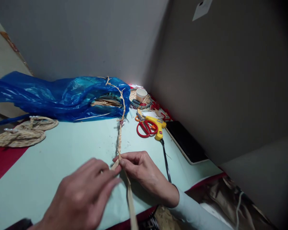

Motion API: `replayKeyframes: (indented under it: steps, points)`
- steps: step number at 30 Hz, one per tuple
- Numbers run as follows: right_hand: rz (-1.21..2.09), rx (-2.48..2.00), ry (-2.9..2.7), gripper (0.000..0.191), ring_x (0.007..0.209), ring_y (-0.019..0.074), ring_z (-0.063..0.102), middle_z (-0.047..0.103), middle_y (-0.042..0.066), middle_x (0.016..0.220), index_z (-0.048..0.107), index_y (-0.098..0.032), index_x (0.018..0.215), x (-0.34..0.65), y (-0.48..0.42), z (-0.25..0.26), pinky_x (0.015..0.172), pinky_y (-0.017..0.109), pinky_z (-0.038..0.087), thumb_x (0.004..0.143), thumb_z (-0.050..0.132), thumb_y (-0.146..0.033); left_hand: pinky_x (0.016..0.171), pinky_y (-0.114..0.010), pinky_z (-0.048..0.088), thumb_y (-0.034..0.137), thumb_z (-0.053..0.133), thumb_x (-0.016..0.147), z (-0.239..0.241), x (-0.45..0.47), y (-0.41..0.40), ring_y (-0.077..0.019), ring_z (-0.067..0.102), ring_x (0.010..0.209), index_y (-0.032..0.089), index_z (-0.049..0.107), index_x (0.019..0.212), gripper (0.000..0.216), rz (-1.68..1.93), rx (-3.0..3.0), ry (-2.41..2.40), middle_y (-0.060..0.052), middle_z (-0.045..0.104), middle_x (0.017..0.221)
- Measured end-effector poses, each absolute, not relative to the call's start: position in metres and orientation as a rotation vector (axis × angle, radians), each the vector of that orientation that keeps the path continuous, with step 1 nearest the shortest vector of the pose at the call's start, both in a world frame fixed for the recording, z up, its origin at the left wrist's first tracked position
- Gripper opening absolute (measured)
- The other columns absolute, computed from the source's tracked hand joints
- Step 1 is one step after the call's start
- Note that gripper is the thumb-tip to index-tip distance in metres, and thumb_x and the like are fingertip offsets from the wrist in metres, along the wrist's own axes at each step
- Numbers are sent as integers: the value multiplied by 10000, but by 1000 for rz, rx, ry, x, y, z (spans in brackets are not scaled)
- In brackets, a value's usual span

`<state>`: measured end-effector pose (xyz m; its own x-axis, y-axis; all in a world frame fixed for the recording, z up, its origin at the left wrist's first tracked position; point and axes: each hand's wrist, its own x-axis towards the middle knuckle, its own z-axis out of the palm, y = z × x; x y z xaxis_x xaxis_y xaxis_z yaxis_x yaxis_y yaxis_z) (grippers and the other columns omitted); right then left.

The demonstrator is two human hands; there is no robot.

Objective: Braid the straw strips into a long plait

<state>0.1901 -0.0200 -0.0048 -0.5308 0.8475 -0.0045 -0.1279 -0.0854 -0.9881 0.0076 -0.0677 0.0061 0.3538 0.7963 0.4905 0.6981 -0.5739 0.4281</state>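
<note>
A thin braid of pale straw [120, 137] runs from the blue plastic bag [62, 95] across the tabletop toward me. My right hand [146, 175] pinches its near end between thumb and fingers. Close by on the left, my left hand [81, 191] is somewhat blurred, its fingers curled on a flat straw strand [115, 164] that leaves the braid. Another long strand [131, 201] hangs down below my right hand toward the bottom edge.
Two woven straw soles [21, 132] lie left. Red-handled scissors [147, 128], a yellow glue gun [159, 125] with black cord and a dark tablet [186, 142] are right. A white cup [141, 94] stands in a woven basket [148, 103]. Grey walls [98, 38] enclose the back.
</note>
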Motion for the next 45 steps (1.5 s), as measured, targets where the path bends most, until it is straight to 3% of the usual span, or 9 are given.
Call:
replayKeyframes:
  steps: [5, 11, 15, 20, 24, 30, 34, 40, 45]
  points:
    - [1733, -682, -1519, 358, 745, 159, 562, 629, 22, 723, 671, -155, 733, 192, -19, -7, 822, 291, 440, 1008, 491, -297, 643, -266, 501, 416, 669, 875, 11, 11, -36, -160, 624, 668, 203, 629, 966, 235, 761, 1361, 1147, 5, 652, 735]
    - [1500, -880, -1798, 308, 763, 155, 604, 647, 12, 735, 622, -173, 800, 201, -20, -4, 813, 273, 445, 1037, 442, -255, 410, -183, 134, 470, 731, 816, -6, 26, -31, -31, 180, 450, 173, 584, 863, 334, 714, 938, 1038, 84, 505, 609]
    - [1188, -1127, -2041, 225, 728, 150, 604, 681, 11, 767, 554, -190, 874, 202, -31, 3, 737, 265, 417, 1054, 423, -221, 390, -198, 116, 514, 738, 770, -7, 27, -32, -34, 191, 402, 187, 582, 913, 389, 746, 931, 1120, 115, 463, 526]
    - [519, -1414, -2361, 147, 628, 172, 542, 651, 20, 771, 553, -206, 885, 200, -49, 7, 576, 312, 279, 965, 518, -88, 409, -220, 140, 432, 702, 772, -1, 31, -36, -52, 251, 389, 184, 601, 704, 277, 786, 1050, 1352, 86, 476, 479]
    - [-46, -1245, -2403, 156, 621, 198, 550, 626, 37, 750, 618, -183, 879, 198, -58, 3, 544, 330, 269, 906, 562, -39, 457, -232, 182, 376, 727, 756, 1, 32, -38, -75, 308, 455, 180, 601, 604, 278, 832, 1109, 1355, 51, 533, 549]
    - [-476, -859, -2295, 260, 591, 223, 541, 672, 112, 718, 691, -44, 937, 185, -66, -13, 521, 348, 340, 911, 434, -15, 481, -234, 186, 423, 717, 805, -12, 25, -38, -80, 283, 452, 159, 705, 769, 267, 824, 1042, 1227, 82, 440, 474]
    - [-149, -834, -2253, 227, 733, 243, 583, 713, 120, 871, 695, -85, 971, 192, -66, -2, 619, 362, 422, 978, 492, -186, 473, -235, 195, 407, 782, 750, -8, 25, -39, -85, 341, 485, 150, 738, 825, 272, 876, 999, 1222, 37, 552, 597]
    - [893, -1223, -2061, 169, 891, 188, 636, 700, 57, 995, 614, -193, 1107, 202, -43, 19, 777, 301, 461, 1048, 482, -281, 456, -228, 109, 393, 802, 734, -3, 28, -39, -53, 200, 454, 122, 732, 849, 303, 869, 959, 1166, 111, 368, 476]
    - [1048, -1223, -2061, 255, 801, 170, 615, 695, 40, 874, 623, -191, 989, 194, -30, 6, 720, 284, 414, 1075, 417, -316, 451, -220, 120, 405, 819, 707, -6, 25, -39, -26, 268, 434, 133, 681, 852, 338, 868, 933, 1167, 36, 606, 626]
